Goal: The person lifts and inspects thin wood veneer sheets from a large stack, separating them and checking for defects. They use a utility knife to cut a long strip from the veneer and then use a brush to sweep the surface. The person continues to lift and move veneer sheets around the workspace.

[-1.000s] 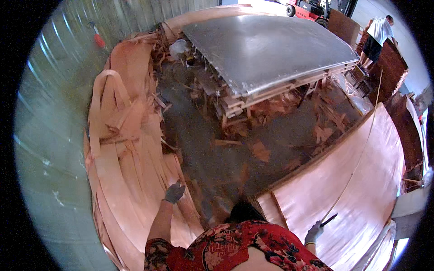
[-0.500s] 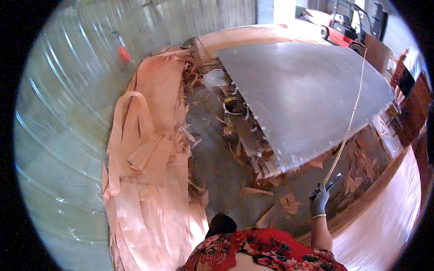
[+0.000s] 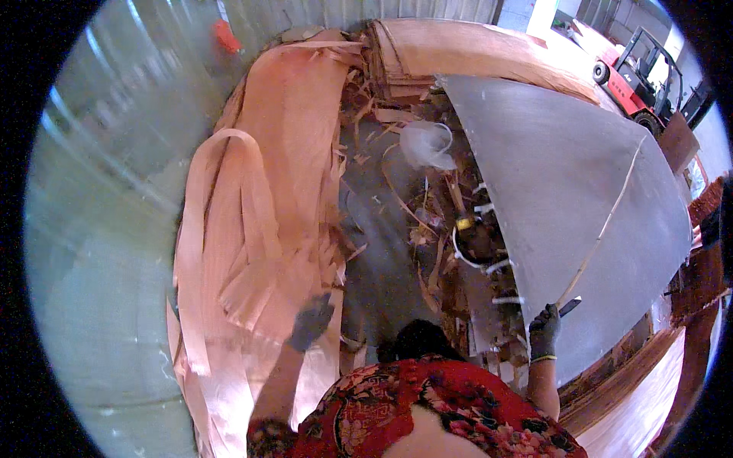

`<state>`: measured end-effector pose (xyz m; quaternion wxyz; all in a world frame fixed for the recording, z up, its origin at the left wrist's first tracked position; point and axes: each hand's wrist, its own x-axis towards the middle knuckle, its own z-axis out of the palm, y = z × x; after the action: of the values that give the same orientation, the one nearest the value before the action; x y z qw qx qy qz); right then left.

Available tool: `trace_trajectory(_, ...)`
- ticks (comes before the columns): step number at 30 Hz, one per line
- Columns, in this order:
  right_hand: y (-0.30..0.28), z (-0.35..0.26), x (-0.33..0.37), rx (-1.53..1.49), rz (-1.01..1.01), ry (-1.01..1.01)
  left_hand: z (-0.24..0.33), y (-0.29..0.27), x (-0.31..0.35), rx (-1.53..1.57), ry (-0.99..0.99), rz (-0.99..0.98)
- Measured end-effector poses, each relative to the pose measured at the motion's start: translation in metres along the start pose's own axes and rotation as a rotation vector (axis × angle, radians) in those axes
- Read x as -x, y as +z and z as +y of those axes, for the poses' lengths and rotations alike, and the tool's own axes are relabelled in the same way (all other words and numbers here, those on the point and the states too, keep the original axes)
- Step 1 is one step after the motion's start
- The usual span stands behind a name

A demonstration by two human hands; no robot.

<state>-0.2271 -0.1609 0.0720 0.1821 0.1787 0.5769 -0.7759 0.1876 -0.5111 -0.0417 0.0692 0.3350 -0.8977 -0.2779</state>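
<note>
My right hand [image 3: 544, 333], in a dark grey work glove, is closed round a long thin wooden stick [image 3: 603, 229] and a knife [image 3: 569, 306] with a dark handle. The stick slants up and away over a large grey sheet-topped table [image 3: 565, 175]; the knife's short blade juts to the right. Above the stack of thin wood veneer sheets [image 3: 286, 99] on the left hovers my gloved left hand [image 3: 311, 322], somewhat blurred, with fingers stretched out and nothing visible in them. Whether it touches the veneer I cannot tell. A curled veneer strip [image 3: 200, 229] lies on that stack.
Between stack and table, the floor [image 3: 374, 252] carries veneer scraps, a white translucent plastic bag [image 3: 424, 145] and a round white-rimmed container [image 3: 477, 243]. Another veneer stack [image 3: 466, 49] stands at the back. A red forklift [image 3: 641, 80] is parked far right. Corrugated sheeting [image 3: 99, 229] bounds the left.
My left hand has come into view over the left veneer stack. The view has swung left, closer to the table; my right hand still holds the stick and knife.
</note>
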Motion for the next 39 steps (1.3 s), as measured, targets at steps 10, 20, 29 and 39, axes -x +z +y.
trace_trajectory(10, 0.238, 0.023, -0.120, 0.035, 0.043, -0.012, -0.216, 0.001, -0.186, -0.723, 0.137, -0.143)
trace_trajectory(20, 0.500, 0.009, -0.269, -0.006, 0.012, -0.102, -0.249, -0.020, -0.234, -0.090, -0.703, -0.836)
trace_trajectory(29, 0.666, -0.009, -0.363, 0.106, 0.069, -0.081, -0.334, -0.151, -0.676, -0.504, 0.298, 0.018)
trace_trajectory(39, 0.881, 0.009, -0.496, 0.065, -0.024, -0.043, -0.419, -0.182, -0.825, -0.497, 0.123, -0.502)
